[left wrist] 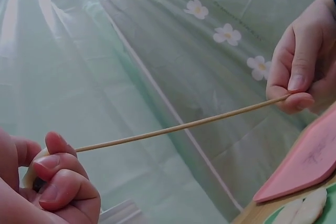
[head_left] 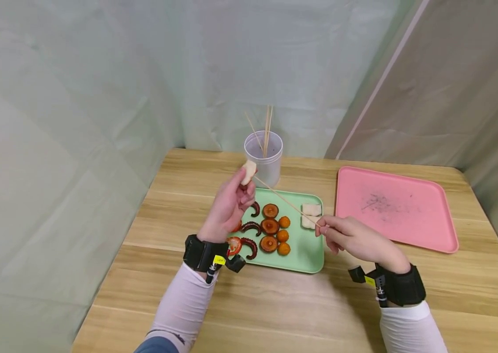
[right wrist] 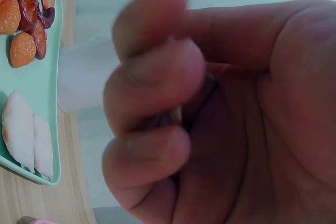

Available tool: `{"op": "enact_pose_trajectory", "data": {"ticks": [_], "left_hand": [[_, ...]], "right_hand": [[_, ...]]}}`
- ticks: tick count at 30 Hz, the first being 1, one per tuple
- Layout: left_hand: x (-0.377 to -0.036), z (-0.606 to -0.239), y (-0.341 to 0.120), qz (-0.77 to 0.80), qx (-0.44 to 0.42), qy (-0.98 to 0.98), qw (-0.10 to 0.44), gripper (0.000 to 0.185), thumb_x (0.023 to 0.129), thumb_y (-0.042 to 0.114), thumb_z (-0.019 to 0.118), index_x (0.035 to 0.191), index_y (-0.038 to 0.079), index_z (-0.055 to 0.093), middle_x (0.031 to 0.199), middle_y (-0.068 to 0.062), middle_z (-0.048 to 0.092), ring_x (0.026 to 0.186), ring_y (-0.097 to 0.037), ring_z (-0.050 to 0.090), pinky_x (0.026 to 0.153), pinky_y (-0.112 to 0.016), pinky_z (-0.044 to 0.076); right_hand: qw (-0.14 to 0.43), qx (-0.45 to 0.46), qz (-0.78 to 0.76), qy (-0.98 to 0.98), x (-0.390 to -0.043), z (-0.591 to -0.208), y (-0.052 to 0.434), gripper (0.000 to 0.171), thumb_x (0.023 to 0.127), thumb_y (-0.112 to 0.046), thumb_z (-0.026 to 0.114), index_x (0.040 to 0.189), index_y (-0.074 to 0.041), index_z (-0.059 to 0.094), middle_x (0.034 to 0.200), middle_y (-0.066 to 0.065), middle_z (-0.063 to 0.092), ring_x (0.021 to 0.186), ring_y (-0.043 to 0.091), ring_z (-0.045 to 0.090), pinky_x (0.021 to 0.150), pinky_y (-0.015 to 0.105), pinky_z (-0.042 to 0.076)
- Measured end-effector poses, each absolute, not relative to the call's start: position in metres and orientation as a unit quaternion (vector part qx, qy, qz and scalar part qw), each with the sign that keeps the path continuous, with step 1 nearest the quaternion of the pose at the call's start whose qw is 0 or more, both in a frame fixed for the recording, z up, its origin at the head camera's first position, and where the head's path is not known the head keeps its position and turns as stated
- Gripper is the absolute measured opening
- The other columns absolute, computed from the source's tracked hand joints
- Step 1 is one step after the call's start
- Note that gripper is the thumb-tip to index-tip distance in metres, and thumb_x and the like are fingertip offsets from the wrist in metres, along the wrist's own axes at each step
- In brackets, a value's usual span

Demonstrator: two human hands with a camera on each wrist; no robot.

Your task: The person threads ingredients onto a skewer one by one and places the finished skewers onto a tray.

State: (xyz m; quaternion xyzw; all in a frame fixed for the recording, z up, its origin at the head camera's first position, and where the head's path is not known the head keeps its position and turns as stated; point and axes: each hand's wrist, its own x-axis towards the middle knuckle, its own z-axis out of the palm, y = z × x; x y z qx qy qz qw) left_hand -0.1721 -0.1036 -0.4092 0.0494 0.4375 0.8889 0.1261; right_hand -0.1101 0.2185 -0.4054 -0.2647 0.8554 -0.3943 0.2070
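My left hand (head_left: 227, 206) pinches a flat white food piece (head_left: 249, 171) above the far left part of the green tray (head_left: 302, 257). A thin wooden skewer (head_left: 283, 198) runs from that piece to my right hand (head_left: 359, 240), which grips its other end between thumb and fingers. In the left wrist view the skewer (left wrist: 184, 126) meets the white piece (left wrist: 32, 169); how deep its tip sits is hidden by fingers. Two similar white pieces (head_left: 311, 210) lie on the tray near the right hand. The right wrist view shows curled fingers (right wrist: 149, 108), somewhat blurred.
On the tray are brown mushroom caps (head_left: 269, 226), orange balls (head_left: 283, 235), dark octopus tentacles (head_left: 251, 228) and red-orange pieces (head_left: 233, 246). Behind it stands a white cup (head_left: 268, 171) holding several skewers (head_left: 267, 130). A pink tray (head_left: 412, 230) with dark marks lies right.
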Motion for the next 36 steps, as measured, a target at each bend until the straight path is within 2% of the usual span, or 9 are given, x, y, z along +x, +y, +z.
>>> {"op": "enact_pose_trajectory", "data": {"ticks": [6, 10, 17, 24, 29, 36], "left_hand": [[-0.171, -0.409, -0.103, 0.859, 0.075, 0.496, 0.097, 0.023, 0.116, 0.026, 0.046, 0.107, 0.009, 0.057, 0.073, 0.003, 0.055, 0.057, -0.007, 0.036, 0.053, -0.020, 0.027], [-0.170, -0.408, -0.100, 0.839, 0.073, 0.533, 0.080, 0.020, 0.115, 0.025, 0.049, 0.110, 0.008, 0.059, 0.074, 0.003, 0.057, 0.056, -0.006, 0.039, 0.052, -0.019, 0.030], [-0.166, -0.406, -0.096, 0.831, 0.071, 0.549, 0.056, 0.021, 0.115, 0.023, 0.050, 0.125, 0.006, 0.057, 0.076, 0.002, 0.057, 0.058, -0.007, 0.042, 0.052, -0.019, 0.032], [-0.161, -0.401, -0.093, 0.826, 0.088, 0.554, 0.049, 0.019, 0.115, 0.021, 0.050, 0.123, 0.005, 0.057, 0.076, 0.001, 0.055, 0.060, -0.007, 0.042, 0.053, -0.018, 0.034], [-0.157, -0.401, -0.088, 0.812, 0.108, 0.570, 0.068, 0.018, 0.115, 0.021, 0.050, 0.121, 0.006, 0.056, 0.076, 0.000, 0.053, 0.061, -0.009, 0.043, 0.054, -0.020, 0.034], [-0.152, -0.402, -0.082, 0.809, 0.124, 0.571, 0.068, 0.019, 0.116, 0.023, 0.049, 0.124, 0.006, 0.053, 0.077, -0.001, 0.051, 0.062, -0.012, 0.042, 0.054, -0.022, 0.032]], "right_hand": [[0.188, -0.254, -0.392, 0.864, -0.110, -0.405, 0.219, 0.019, 0.116, -0.016, 0.047, 0.115, -0.015, 0.065, 0.069, -0.009, 0.045, 0.061, 0.009, 0.044, 0.063, 0.029, 0.041], [0.169, -0.251, -0.400, 0.865, -0.110, -0.407, 0.218, 0.019, 0.116, -0.015, 0.048, 0.114, -0.016, 0.067, 0.069, -0.010, 0.042, 0.061, 0.008, 0.041, 0.062, 0.029, 0.038], [0.153, -0.254, -0.415, 0.860, -0.111, -0.406, 0.214, 0.018, 0.116, -0.015, 0.049, 0.112, -0.017, 0.066, 0.070, -0.010, 0.043, 0.063, 0.009, 0.043, 0.063, 0.029, 0.039], [0.129, -0.266, -0.410, 0.863, -0.109, -0.406, 0.211, 0.018, 0.116, -0.015, 0.048, 0.110, -0.018, 0.065, 0.071, -0.011, 0.044, 0.065, 0.009, 0.046, 0.066, 0.030, 0.040], [0.115, -0.268, -0.414, 0.862, -0.108, -0.407, 0.204, 0.018, 0.116, -0.016, 0.048, 0.110, -0.020, 0.065, 0.073, -0.010, 0.047, 0.067, 0.010, 0.050, 0.067, 0.030, 0.043], [0.120, -0.266, -0.427, 0.856, -0.108, -0.409, 0.197, 0.019, 0.116, -0.013, 0.047, 0.112, -0.017, 0.065, 0.070, -0.010, 0.044, 0.063, 0.009, 0.045, 0.066, 0.030, 0.042]]}}
